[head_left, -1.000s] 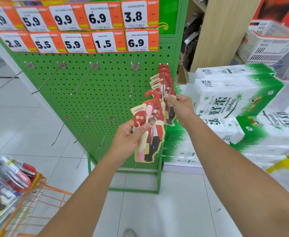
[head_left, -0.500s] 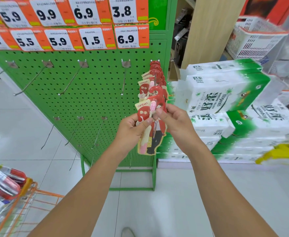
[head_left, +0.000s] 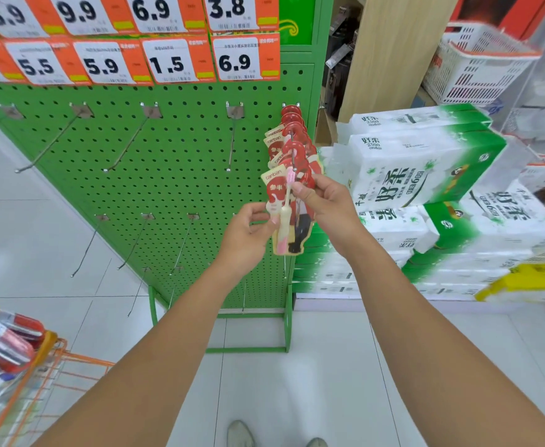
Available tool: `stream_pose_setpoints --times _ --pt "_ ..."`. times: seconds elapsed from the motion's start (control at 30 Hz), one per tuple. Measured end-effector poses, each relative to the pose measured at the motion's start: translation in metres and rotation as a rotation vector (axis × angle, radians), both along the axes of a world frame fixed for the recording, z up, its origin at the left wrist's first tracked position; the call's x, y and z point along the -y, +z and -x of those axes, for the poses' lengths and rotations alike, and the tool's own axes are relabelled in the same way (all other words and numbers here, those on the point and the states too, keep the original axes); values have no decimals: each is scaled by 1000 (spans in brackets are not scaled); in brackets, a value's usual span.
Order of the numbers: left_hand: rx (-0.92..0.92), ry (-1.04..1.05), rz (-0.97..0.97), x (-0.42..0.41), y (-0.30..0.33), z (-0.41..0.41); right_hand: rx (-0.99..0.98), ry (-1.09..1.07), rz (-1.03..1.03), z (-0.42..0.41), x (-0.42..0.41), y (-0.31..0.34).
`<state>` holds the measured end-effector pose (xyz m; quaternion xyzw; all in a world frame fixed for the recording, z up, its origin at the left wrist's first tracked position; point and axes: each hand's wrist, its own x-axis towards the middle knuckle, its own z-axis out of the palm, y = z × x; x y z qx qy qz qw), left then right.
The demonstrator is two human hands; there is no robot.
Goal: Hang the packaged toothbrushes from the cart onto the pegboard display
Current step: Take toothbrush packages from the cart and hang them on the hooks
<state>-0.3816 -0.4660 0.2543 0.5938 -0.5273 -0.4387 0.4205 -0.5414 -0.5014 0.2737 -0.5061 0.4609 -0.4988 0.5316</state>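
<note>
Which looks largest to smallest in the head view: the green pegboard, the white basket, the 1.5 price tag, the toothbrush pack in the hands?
1. Green pegboard.
2. White basket.
3. Toothbrush pack and 1.5 price tag: these look alike, and the pack is nearer the camera, so I do not rank them.

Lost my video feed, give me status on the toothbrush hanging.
Both hands on one toothbrush pack: right hand pinching its top at the hook tip, left hand holding the lower part. Not yet threaded. Nothing blocking.
</note>
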Motion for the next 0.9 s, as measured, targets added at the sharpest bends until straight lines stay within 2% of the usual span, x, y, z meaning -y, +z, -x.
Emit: stream_pose_setpoints --times 0.17,0.37,0.5,0.57,0.63,0.77,0.83,0.9 --pt "20 41 -42 -7 -5 -24 -110 -90 -46 -2 34 2" --pt "40 136 -86 -33 -17 -50 -73 -335 -110 -9 42 -24" --pt "59 225 -141 -57 -29 -84 12 -594 -311 -28 6 -58" --pt "58 284 -171 -74 -42 -111 24 -636 -359 -57 -27 -78" --pt "50 350 -218 -94 -56 -144 -63 -447 -420 -102 -61 -92" --pt "-15 526 -292 -134 -82 -223 -256 252 -489 -208 -108 -89" --pt "-72 612 -287 -150 -89 -270 -331 458 -431 -261 -119 -86" --pt "-116 688 -289 -170 -97 -320 -369 561 -392 -317 -130 -86"
